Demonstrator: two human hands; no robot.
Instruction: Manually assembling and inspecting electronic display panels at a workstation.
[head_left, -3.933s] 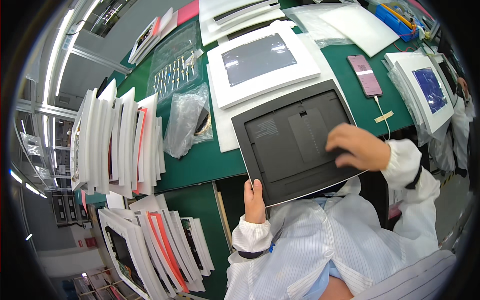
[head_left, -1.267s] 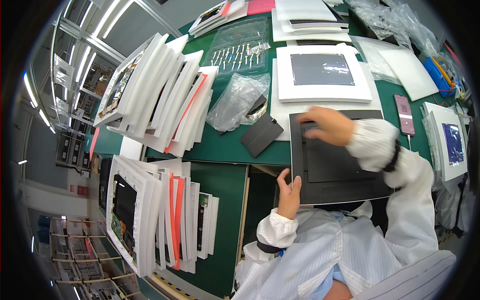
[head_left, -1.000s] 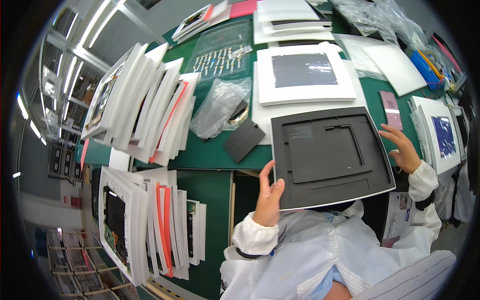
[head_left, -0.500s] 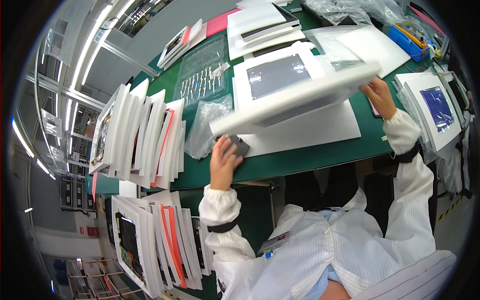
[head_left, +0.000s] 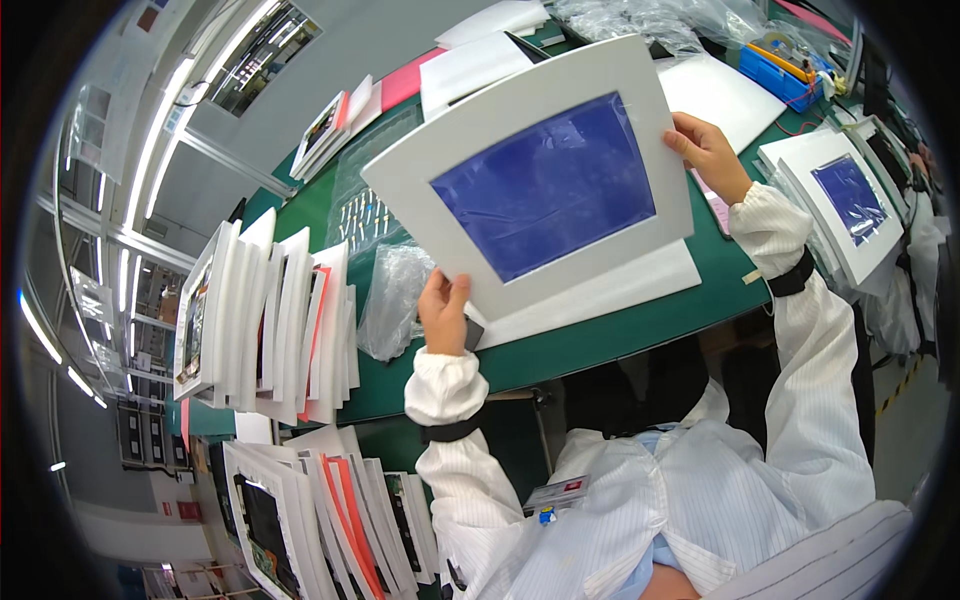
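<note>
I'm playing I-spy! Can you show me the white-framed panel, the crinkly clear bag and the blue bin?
White-framed panel [head_left: 548, 187], head view: middle of its blue screen.
Clear bag [head_left: 390, 300], head view: its crinkled middle.
Blue bin [head_left: 764, 74], head view: its blue side wall.

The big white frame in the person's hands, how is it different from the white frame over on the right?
The held frame is gripped by the left hand and the right hand; neither touches the right-side frame. The held frame looks bigger in this view, while the right-side frame looks smaller. Both are white with a blue middle.
</note>
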